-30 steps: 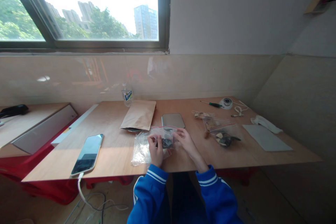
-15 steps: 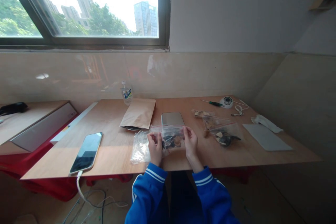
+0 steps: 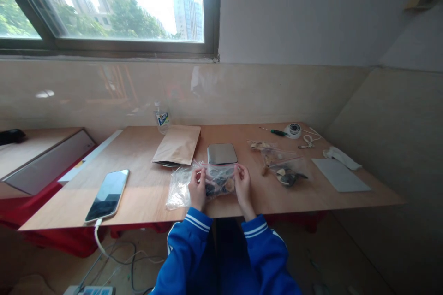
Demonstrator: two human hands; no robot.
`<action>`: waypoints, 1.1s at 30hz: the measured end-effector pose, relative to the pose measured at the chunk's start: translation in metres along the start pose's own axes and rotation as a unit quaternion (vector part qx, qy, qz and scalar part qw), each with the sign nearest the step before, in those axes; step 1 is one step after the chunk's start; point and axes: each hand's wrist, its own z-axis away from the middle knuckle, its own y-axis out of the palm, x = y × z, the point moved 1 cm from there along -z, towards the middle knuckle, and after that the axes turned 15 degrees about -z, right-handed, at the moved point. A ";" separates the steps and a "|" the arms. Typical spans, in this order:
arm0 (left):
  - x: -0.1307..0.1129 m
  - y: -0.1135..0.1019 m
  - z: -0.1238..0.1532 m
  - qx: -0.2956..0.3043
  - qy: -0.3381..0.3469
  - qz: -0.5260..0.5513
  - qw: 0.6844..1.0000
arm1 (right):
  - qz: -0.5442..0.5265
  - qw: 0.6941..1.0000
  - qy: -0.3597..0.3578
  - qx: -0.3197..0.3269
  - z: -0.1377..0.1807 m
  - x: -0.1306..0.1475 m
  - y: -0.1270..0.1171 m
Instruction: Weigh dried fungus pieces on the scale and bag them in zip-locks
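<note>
The clear zip bag (image 3: 218, 179), holding dark and tan pieces, is held just above the tabletop (image 3: 145, 193) at its near edge, in front of the small scale (image 3: 222, 153). The left hand (image 3: 197, 189) pinches its left side and the right hand (image 3: 243, 185) its right side, both near the red seal strip. Risk: if the seal is not fully pressed, contents may spill over the edge. Loose empty bags (image 3: 178, 188) left of it could be brushed off.
</note>
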 end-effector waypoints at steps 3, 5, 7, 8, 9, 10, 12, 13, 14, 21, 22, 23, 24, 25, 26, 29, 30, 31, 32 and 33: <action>-0.003 -0.001 0.002 -0.017 -0.002 -0.010 1.000 | -0.004 1.000 0.012 0.005 -0.002 -0.003 -0.002; -0.004 -0.001 0.002 -0.045 -0.011 0.004 0.999 | -0.016 1.000 0.007 -0.015 -0.003 -0.004 -0.004; -0.004 -0.001 0.001 -0.073 -0.022 0.034 0.997 | -0.039 0.998 0.012 -0.041 -0.003 -0.003 -0.005; -0.005 -0.001 0.001 -0.078 -0.027 0.050 0.995 | -0.054 0.997 0.016 -0.048 -0.003 -0.002 -0.006; -0.004 -0.001 0.000 -0.074 -0.029 0.062 0.995 | -0.067 0.996 0.018 -0.053 -0.002 -0.001 -0.006; -0.004 0.000 -0.001 -0.065 -0.029 0.069 0.995 | -0.077 0.995 0.018 -0.057 -0.002 0.000 -0.006; -0.003 0.000 -0.002 -0.044 -0.025 0.068 0.996 | -0.082 0.995 0.010 -0.060 -0.001 0.003 -0.006; -0.002 0.000 -0.003 -0.036 -0.022 0.064 0.997 | -0.080 0.995 0.005 -0.061 -0.001 0.004 -0.006; -0.002 0.000 -0.004 -0.031 -0.018 0.060 0.998 | -0.079 0.995 0.002 -0.063 -0.001 0.005 -0.006; -0.001 0.000 -0.003 -0.022 -0.011 0.058 0.998 | -0.082 0.995 -0.004 -0.062 -0.001 0.003 -0.006; -0.001 -0.001 -0.003 -0.025 -0.014 0.058 0.998 | -0.083 0.995 -0.001 -0.061 -0.001 0.002 -0.006; -0.002 -0.001 -0.003 -0.026 -0.018 0.061 0.998 | -0.083 0.995 0.003 -0.060 -0.002 0.001 -0.006; -0.003 -0.001 -0.003 -0.024 -0.023 0.066 0.997 | -0.082 0.995 0.006 -0.060 -0.002 0.000 -0.006; -0.004 -0.001 -0.002 -0.020 -0.027 0.072 0.997 | -0.080 0.995 0.008 -0.058 -0.002 -0.001 -0.006; -0.005 -0.001 -0.002 -0.016 -0.030 0.076 0.997 | -0.079 0.995 0.008 -0.056 -0.003 -0.001 -0.006; -0.007 -0.002 -0.001 -0.013 -0.030 0.074 0.997 | -0.080 0.995 0.009 -0.051 -0.003 -0.002 -0.006; -0.007 -0.002 -0.001 -0.013 -0.029 0.072 0.997 | -0.083 0.995 0.009 -0.050 -0.002 -0.002 -0.006; -0.007 -0.002 -0.001 -0.013 -0.028 0.069 0.997 | -0.087 0.995 0.010 -0.049 -0.002 -0.002 -0.006; -0.006 -0.002 -0.001 -0.013 -0.027 0.067 0.997 | -0.089 0.995 0.010 -0.049 -0.002 -0.002 -0.006; -0.006 -0.003 -0.001 -0.012 -0.026 0.065 0.997 | -0.092 0.995 0.010 -0.049 -0.002 -0.002 -0.006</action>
